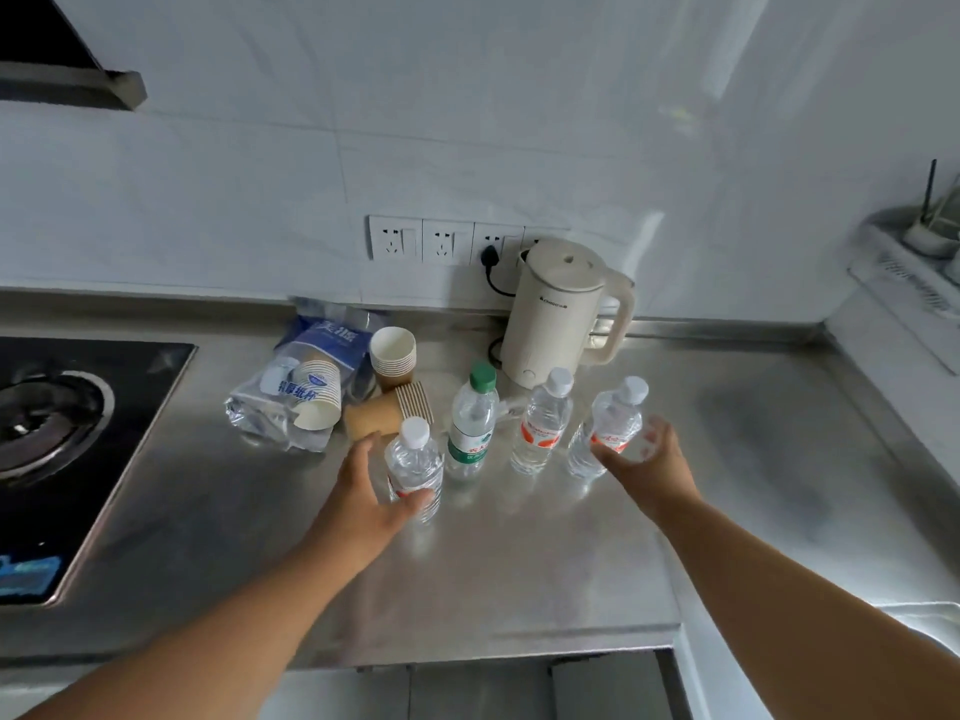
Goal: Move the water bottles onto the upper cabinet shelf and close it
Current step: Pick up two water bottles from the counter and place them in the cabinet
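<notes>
Four bottles upright on steel surface. Left hand curls round nearest bottle, fingers touching; right hand open at far-right bottle. Kettle behind.

Two bare forearms enter from 7 and 5 o'clock, sleeveless as far as shown. The left grip and right grip carry no gloves, rings, watch or bands.

Beyond your hands: cream kettle plugged into wall sockets. Ahead of your left hand: paper cup stacks, bagged cups. Far left of it: gas hob.
</notes>
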